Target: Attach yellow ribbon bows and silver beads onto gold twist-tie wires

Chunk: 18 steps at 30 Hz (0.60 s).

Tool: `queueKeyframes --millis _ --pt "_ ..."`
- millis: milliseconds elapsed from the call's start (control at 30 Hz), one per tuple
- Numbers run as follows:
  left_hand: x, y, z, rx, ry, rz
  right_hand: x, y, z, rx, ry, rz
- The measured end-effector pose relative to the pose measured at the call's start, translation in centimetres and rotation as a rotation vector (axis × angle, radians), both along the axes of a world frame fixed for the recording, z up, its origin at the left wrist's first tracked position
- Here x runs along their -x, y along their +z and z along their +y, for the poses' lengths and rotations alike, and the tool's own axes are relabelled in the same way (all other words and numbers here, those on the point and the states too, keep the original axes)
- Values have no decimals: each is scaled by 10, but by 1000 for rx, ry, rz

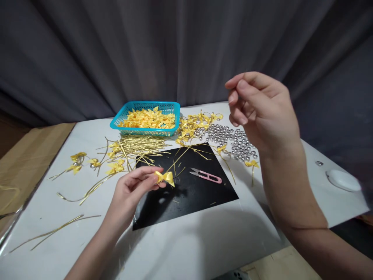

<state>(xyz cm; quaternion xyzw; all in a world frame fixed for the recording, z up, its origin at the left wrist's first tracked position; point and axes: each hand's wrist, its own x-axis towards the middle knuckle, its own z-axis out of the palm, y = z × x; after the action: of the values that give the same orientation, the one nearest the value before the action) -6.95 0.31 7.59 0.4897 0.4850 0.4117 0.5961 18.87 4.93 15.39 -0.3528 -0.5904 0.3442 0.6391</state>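
Note:
My left hand [128, 190] pinches a yellow satin ribbon bow [166, 177] between thumb and fingers, over the left part of a black mat [186, 210]. Thin gold ties stick out near the bow; which of them are attached to it I cannot tell. Raised high at the right, my right hand [266, 111] has its thumb and index finger pressed together, the other fingers curled. Anything between those fingertips is too small to make out. Pink-handled thread snips [208, 176] lie on the mat, to the right of the bow, touched by neither hand.
A blue plastic basket [140, 131] of yellow bows stands at the back. Before it lies a heap of gold ties [142, 144]. Silver beads [240, 144] spread behind the mat, beside tied bows [189, 130]. A white rounded object [343, 180] sits far right.

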Motion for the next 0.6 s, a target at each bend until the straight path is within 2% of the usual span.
queueKeyframes --millis 333,600 --pt "1 1 -1 -7 -86 -59 -3 -9 11 1 -79 -89" --pt "4 4 1 19 -132 -135 -5 -11 15 112 -60 -85"
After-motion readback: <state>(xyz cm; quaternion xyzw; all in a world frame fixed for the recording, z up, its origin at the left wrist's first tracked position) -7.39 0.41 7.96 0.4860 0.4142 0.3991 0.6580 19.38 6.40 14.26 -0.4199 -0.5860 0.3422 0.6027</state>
